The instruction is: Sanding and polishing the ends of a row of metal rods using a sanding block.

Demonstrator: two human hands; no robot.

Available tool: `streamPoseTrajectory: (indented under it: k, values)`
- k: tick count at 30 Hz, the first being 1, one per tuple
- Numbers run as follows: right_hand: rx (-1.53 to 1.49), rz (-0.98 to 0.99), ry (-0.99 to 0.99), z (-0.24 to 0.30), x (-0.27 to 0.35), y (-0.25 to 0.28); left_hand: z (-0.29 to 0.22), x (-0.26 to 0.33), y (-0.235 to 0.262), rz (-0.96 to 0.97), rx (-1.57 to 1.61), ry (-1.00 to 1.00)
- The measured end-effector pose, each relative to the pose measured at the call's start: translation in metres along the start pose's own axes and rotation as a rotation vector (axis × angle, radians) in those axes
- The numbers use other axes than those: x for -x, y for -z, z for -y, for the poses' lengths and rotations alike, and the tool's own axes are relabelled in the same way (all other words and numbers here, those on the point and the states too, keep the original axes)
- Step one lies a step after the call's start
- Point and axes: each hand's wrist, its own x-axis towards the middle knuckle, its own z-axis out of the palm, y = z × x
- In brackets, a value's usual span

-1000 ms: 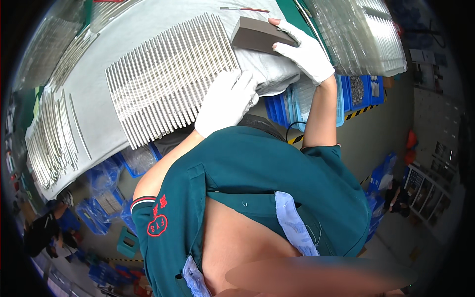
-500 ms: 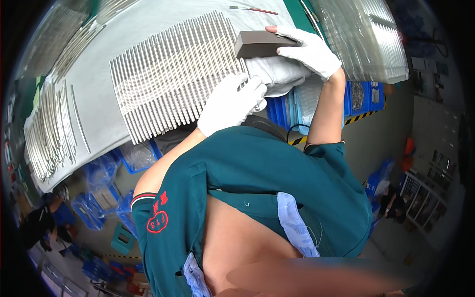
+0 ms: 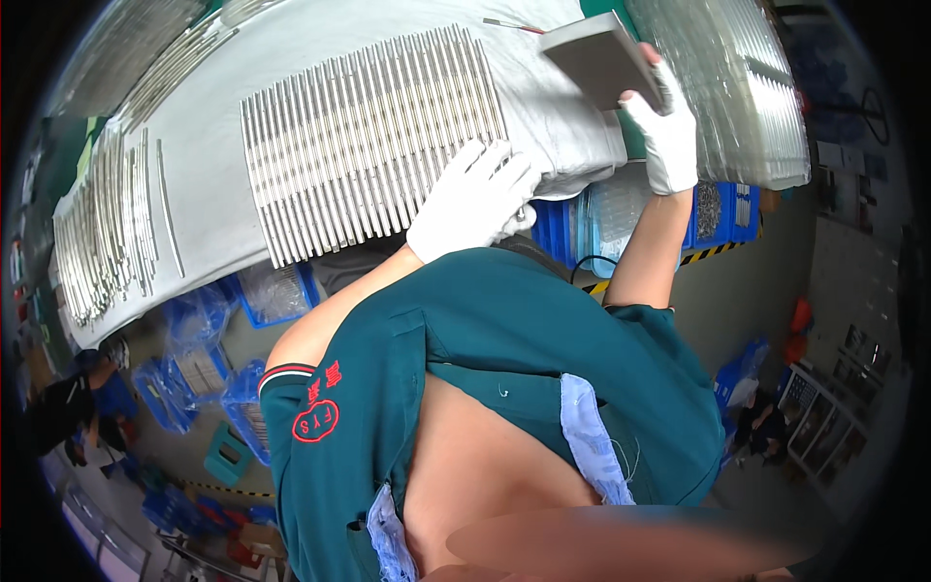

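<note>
In my right hand (image 3: 667, 131), gloved in white with bare fingertips, is a dark grey rectangular block (image 3: 606, 66). It is tilted and raised above the table's far right part, thumb on its near side. My left hand (image 3: 475, 199), also white-gloved, rests at the near right corner of a row of thin metal rods (image 3: 369, 141). Its fingers are stretched out and slightly apart. The rods lie side by side in a wide, even sheet on a pale cloth (image 3: 199, 204). The palm side of my left hand is hidden.
Loose metal rods (image 3: 102, 233) are gathered at the table's left end, with more rods (image 3: 175, 78) behind. A thin red-handled tool (image 3: 514, 24) lies beyond the row. Plastic-wrapped stacks (image 3: 727, 92) stand at right. Blue bins (image 3: 713, 211) sit below the table edge.
My right hand has lifted the grey block away from the rods, up and to the right, tipping its broad face into view. My left hand has shifted slightly right, with its fingers straighter.
</note>
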Motion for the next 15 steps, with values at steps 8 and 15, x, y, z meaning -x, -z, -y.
streamPoseTrajectory:
  k: [8,15]
  values:
    - [-0.18,-0.305,0.042,0.006,0.002,0.001,-0.002,-0.01,0.006,0.138,0.038,0.058]
    - [-0.02,-0.34,0.185,0.012,0.018,0.019,0.0,-0.011,0.011,0.024,0.078,0.017]
